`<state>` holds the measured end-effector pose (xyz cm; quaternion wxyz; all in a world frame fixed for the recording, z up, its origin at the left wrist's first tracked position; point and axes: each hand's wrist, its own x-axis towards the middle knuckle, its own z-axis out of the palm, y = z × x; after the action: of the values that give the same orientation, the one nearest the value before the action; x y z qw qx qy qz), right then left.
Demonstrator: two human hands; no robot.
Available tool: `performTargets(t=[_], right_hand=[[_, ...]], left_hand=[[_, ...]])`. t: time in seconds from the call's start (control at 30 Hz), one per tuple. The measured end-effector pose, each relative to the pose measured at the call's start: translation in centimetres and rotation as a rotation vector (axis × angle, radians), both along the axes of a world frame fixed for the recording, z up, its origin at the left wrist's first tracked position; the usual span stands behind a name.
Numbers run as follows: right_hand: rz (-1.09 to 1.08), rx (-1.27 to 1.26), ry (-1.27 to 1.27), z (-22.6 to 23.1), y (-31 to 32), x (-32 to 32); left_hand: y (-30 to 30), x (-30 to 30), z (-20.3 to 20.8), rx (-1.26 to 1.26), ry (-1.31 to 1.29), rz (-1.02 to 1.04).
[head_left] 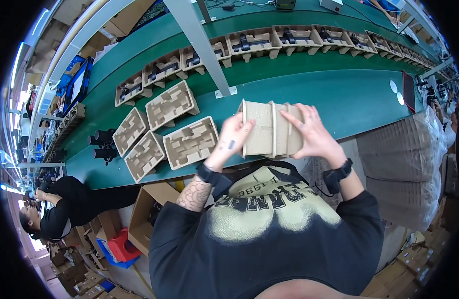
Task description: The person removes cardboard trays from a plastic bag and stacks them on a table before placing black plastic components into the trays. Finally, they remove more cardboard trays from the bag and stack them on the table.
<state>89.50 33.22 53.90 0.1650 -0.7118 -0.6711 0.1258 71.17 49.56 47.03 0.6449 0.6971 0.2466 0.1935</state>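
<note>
Left grip (233, 134), right grip (314, 132) | clasping tray stack (258, 133) | four trays (191, 143) leftward on table (346, 107)

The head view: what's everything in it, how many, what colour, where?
stack of trays: one, beige, centre, held
loose trays: four, beige, left of the stack
row of trays: many, beige, black parts inside, farther back
workbench: one, green, across the middle
post: one, pale grey, on the workbench
cylinders: several, black, beside the loose trays
discs: two, white, workbench's right
wrapped stacks: several, brownish, right
boxes: many, brown, lower corners
co-worker: one nearby, dark clothes, left
wristbands: two, black, both wrists
left hand: one, bare, stack's left end
right hand: one, bare, stack's right end
</note>
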Motion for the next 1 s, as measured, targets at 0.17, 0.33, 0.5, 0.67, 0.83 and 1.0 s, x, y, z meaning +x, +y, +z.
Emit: performTargets(t=[0.17, 0.33, 0.5, 0.67, 0.83, 1.0], right_hand=[[-0.082, 0.045, -0.012, 0.4, -1.4, 0.1], [-0.241, -0.042, -0.222, 0.2, -5.1, 1.9], [-0.489, 0.121, 0.033, -1.7, -7.8, 3.7], [-0.432, -0.005, -0.162, -0.9, -8.4, 2.7], [-0.385, -0.077, -0.155, -1.2, -7.3, 0.9], [-0.165, -0.038, -0.101, -0.4, -3.6, -1.5]], left_hand=[[2.2, -0.2, 4.0, -0.059, 0.122, -0.04], [4.0, 2.0, 5.5, 0.259, 0.154, 0.143], [5.3, 11.6, -4.9, 0.858, 0.43, 0.078], [6.5, 12.6, -11.3, 0.775, 0.476, 0.089], [0.9, 7.1, -1.1, 0.496, 0.393, -0.175], [-4.7, 4.5, -0.5, -0.17, 0.207, -0.471]])
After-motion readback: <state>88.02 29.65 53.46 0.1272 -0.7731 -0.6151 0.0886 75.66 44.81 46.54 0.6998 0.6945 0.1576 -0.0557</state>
